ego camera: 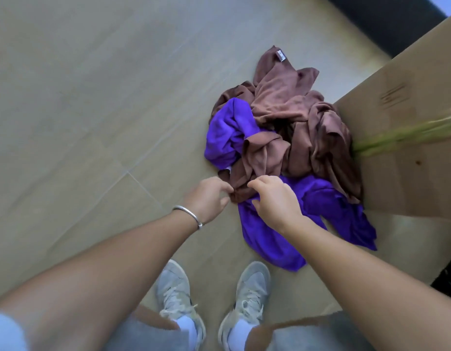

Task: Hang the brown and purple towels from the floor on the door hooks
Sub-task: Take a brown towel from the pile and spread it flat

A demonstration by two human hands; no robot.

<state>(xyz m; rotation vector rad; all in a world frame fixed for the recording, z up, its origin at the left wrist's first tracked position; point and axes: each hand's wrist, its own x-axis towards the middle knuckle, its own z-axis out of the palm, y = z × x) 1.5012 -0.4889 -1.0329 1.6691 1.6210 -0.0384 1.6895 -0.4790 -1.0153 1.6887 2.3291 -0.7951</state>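
Your left hand (pixel 206 196) and right hand (pixel 272 198) meet at the near edge of the brown towel (pixel 290 115), fingers pinched on a fold of it. The towel lies crumpled on the floor (pixel 92 97), tangled over the purple towel (pixel 270 239) (which spreads under your right hand), against a cardboard box (pixel 409 122).

Pale tiled floor (pixel 92 97) with a cardboard box (pixel 409 148) at right
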